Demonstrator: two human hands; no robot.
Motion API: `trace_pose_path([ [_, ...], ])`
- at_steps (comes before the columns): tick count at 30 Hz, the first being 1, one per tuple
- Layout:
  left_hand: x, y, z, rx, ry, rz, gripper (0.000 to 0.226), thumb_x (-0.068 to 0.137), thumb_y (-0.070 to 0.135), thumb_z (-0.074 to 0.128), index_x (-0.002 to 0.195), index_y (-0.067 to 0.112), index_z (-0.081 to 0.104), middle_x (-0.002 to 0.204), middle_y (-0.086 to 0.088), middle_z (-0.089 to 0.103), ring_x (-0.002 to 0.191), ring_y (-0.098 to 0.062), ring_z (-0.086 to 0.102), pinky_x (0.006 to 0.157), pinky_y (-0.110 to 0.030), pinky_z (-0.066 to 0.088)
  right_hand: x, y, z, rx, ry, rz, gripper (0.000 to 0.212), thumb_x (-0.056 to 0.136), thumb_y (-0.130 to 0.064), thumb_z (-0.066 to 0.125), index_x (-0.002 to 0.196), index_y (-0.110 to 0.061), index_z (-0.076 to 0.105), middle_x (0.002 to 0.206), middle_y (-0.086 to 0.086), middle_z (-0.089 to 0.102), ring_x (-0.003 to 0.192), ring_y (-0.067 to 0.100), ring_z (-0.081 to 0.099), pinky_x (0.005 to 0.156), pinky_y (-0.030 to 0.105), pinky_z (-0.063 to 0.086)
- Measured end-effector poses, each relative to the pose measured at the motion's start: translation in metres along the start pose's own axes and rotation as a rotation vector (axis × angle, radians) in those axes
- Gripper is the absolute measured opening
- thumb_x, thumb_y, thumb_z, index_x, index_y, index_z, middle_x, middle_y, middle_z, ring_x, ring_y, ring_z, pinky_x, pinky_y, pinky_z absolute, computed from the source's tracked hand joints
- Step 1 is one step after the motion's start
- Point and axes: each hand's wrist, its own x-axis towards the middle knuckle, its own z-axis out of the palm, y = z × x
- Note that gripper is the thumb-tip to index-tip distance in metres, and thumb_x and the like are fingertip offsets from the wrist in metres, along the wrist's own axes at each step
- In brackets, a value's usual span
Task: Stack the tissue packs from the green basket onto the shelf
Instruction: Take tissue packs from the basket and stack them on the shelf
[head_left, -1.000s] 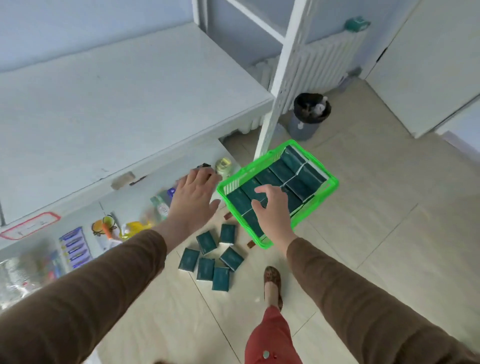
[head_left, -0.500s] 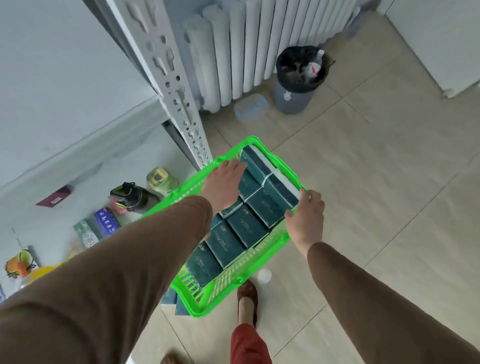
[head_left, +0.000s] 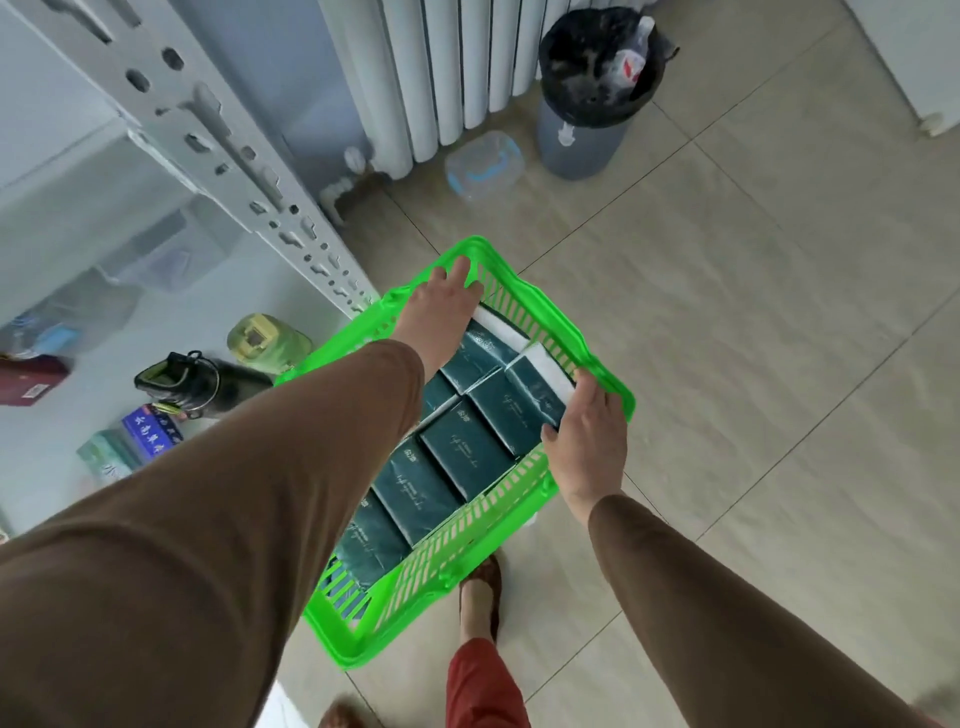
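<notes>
The green basket (head_left: 524, 293) is tilted above the tiled floor beside the white shelf post (head_left: 234, 171). Several dark green tissue packs (head_left: 462, 452) lie in rows inside it. My left hand (head_left: 436, 317) reaches across the packs, its fingers over the basket's far left rim. My right hand (head_left: 587, 441) grips the right rim, thumb against a pack. My left sleeve hides the basket's left side. The shelf board (head_left: 62, 171) shows pale at the upper left.
A white radiator (head_left: 441, 67) and a grey bin with a black bag (head_left: 592, 104) stand behind the basket, with a clear plastic box (head_left: 483, 163) on the floor between them. A black bottle (head_left: 197, 384) and a yellow-green jar (head_left: 265, 338) sit low on the shelf. My foot (head_left: 480, 597) is under the basket.
Both hands moved from above the packs onto the basket's rims. The basket has come up closer to me, and the view has dipped down past the shelf top.
</notes>
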Motion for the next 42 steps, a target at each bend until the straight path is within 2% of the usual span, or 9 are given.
trace_pose_path([
  [8, -0.136, -0.071, -0.043, -0.455, 0.088, -0.296, 0.042, 0.084, 0.034, 0.064, 0.122, 0.022, 0.05, 0.111, -0.005, 0.058, 0.102, -0.033, 0.058, 0.072, -0.042, 0.051, -0.028, -0.041, -0.054, 0.573, 0.005, 0.045, 0.054, 0.076, -0.033, 0.074, 0.124, -0.023, 0.05, 0.119, -0.004, 0.061, 0.111, 0.018, 0.059, 0.094, 0.04, 0.049],
  [13, -0.305, -0.14, -0.093, -0.629, 0.19, -0.469, 0.051, 0.082, 0.041, 0.068, 0.129, 0.035, 0.048, 0.11, -0.002, 0.066, 0.089, -0.03, 0.064, 0.074, -0.036, 0.053, -0.1, -0.158, -0.108, 0.783, -0.069, -0.205, 0.056, 0.083, -0.027, 0.078, 0.133, -0.026, 0.054, 0.13, -0.013, 0.059, 0.12, 0.004, 0.056, 0.094, 0.011, 0.042],
  [17, -0.466, -0.211, -0.13, -0.716, 0.327, -0.616, 0.041, 0.081, 0.035, 0.073, 0.118, 0.031, 0.054, 0.103, 0.006, 0.061, 0.087, -0.022, 0.057, 0.072, -0.032, 0.045, -0.19, -0.277, -0.135, 0.853, -0.163, -0.382, 0.064, 0.081, -0.016, 0.079, 0.134, -0.031, 0.045, 0.127, -0.015, 0.057, 0.115, 0.008, 0.058, 0.089, 0.015, 0.046],
  [20, -0.586, -0.266, -0.149, -0.735, 0.421, -0.691, 0.035, 0.079, 0.034, 0.073, 0.11, 0.029, 0.057, 0.099, 0.006, 0.061, 0.084, -0.02, 0.056, 0.073, -0.035, 0.046, -0.264, -0.367, -0.142, 0.912, -0.253, -0.446, 0.079, 0.078, 0.0, 0.075, 0.141, -0.031, 0.037, 0.123, -0.034, 0.049, 0.111, -0.003, 0.058, 0.086, 0.015, 0.05],
  [22, -0.659, -0.301, -0.158, -0.731, 0.483, -0.742, 0.035, 0.078, 0.033, 0.074, 0.109, 0.028, 0.059, 0.098, 0.005, 0.061, 0.085, -0.019, 0.056, 0.075, -0.036, 0.047, -0.306, -0.426, -0.142, 0.928, -0.282, -0.465, 0.078, 0.077, 0.004, 0.073, 0.139, -0.027, 0.035, 0.12, -0.024, 0.05, 0.101, -0.01, 0.059, 0.082, 0.01, 0.048],
  [25, -0.75, -0.354, -0.172, -0.661, 0.54, -0.805, 0.038, 0.081, 0.031, 0.074, 0.115, 0.023, 0.059, 0.102, 0.005, 0.056, 0.086, -0.017, 0.055, 0.074, -0.031, 0.041, -0.355, -0.512, -0.138, 0.956, -0.354, -0.479, 0.059, 0.074, -0.007, 0.077, 0.12, -0.029, 0.046, 0.113, -0.002, 0.062, 0.104, 0.015, 0.066, 0.086, 0.032, 0.056],
  [28, -0.819, -0.408, -0.184, -0.575, 0.584, -0.857, 0.037, 0.083, 0.029, 0.074, 0.116, 0.021, 0.058, 0.103, 0.005, 0.056, 0.087, -0.019, 0.055, 0.074, -0.032, 0.041, -0.391, -0.59, -0.136, 0.948, -0.409, -0.533, 0.044, 0.077, -0.012, 0.078, 0.112, -0.019, 0.052, 0.109, 0.003, 0.067, 0.1, 0.02, 0.066, 0.075, 0.029, 0.054],
  [36, -0.909, -0.552, -0.183, -0.424, 0.569, -0.975, 0.037, 0.082, 0.027, 0.075, 0.113, 0.02, 0.056, 0.103, -0.001, 0.063, 0.097, -0.025, 0.05, 0.076, -0.039, 0.045, -0.417, -0.76, -0.099, 0.934, -0.482, -0.697, 0.047, 0.074, -0.031, 0.079, 0.114, -0.033, 0.053, 0.108, -0.006, 0.07, 0.102, 0.015, 0.066, 0.092, 0.04, 0.054],
  [42, -0.92, -0.68, -0.173, -0.377, 0.505, -1.091, 0.042, 0.083, 0.024, 0.075, 0.118, 0.012, 0.056, 0.118, -0.007, 0.054, 0.1, -0.027, 0.052, 0.083, -0.037, 0.044, -0.391, -0.886, -0.044, 0.905, -0.551, -0.721, 0.051, 0.078, -0.019, 0.078, 0.121, -0.027, 0.051, 0.118, -0.004, 0.064, 0.107, 0.015, 0.063, 0.097, 0.039, 0.052],
])
